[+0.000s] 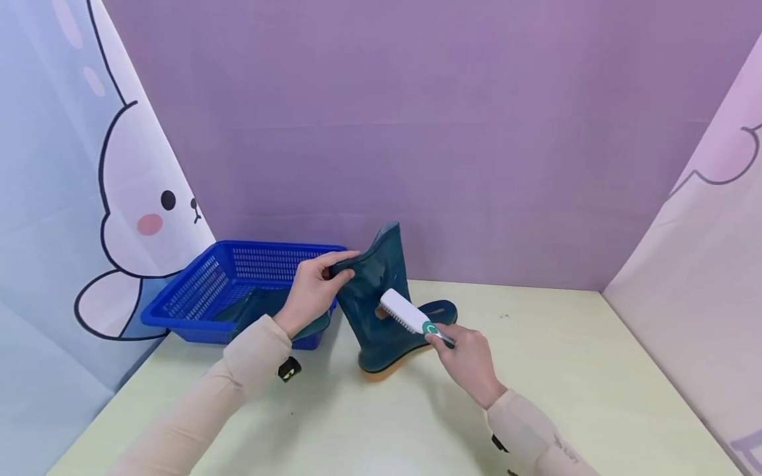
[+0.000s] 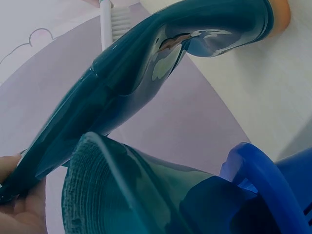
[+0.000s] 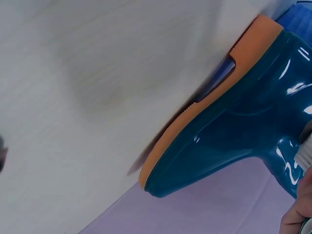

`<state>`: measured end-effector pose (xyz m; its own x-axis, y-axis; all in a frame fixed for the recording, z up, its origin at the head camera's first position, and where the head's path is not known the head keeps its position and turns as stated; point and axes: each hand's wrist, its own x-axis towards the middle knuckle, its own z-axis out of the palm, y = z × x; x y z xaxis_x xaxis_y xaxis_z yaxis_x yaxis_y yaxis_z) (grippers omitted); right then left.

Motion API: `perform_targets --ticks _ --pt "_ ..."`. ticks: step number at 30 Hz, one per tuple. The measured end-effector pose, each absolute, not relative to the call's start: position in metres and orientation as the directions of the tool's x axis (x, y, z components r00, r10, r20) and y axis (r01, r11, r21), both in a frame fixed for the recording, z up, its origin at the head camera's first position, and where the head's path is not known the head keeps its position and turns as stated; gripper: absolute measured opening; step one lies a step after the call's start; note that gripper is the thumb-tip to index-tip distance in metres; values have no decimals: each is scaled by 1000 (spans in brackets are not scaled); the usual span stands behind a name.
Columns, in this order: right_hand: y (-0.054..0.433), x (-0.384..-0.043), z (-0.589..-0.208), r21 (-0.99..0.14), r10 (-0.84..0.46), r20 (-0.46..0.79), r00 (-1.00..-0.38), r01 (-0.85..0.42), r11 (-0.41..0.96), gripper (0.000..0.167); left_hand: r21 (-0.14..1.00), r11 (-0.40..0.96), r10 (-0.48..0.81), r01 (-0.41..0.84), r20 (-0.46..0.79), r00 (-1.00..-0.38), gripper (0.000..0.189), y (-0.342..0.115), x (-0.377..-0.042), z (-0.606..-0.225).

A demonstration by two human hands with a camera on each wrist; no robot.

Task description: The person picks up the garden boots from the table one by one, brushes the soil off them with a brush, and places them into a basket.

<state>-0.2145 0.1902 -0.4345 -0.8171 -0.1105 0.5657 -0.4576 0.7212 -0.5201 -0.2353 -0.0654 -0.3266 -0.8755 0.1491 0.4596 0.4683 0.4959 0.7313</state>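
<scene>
A glossy dark teal rubber boot with an orange sole stands on the table, its shaft leaning toward the left. My left hand pinches the top rim of the shaft between thumb and fingers. In my right hand I grip the handle of a white scrub brush with green on it. Its bristles face the shaft beside a brown patch; whether they touch I cannot tell. Beneath my left wrist, a second teal boot lies in a blue basket, its opening sticking out over the rim.
The basket stands at the back left of the pale table, close to the boot. Behind the table hangs a purple backdrop. Printed cloth walls with cartoon figures close off both sides.
</scene>
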Motion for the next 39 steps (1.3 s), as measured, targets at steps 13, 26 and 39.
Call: perform_targets --ticks 13,26,39 --pt "196 -213 -430 -540 -103 503 -858 -404 738 26 750 472 127 463 462 -878 33 -67 -235 -326" --pt "204 -214 -436 -557 -79 461 -884 -358 749 27 773 473 117 423 421 -900 35 -60 -235 -322" --pt "212 -216 -434 -652 -71 331 -941 -282 704 29 752 483 103 448 460 -882 34 -62 -240 -331"
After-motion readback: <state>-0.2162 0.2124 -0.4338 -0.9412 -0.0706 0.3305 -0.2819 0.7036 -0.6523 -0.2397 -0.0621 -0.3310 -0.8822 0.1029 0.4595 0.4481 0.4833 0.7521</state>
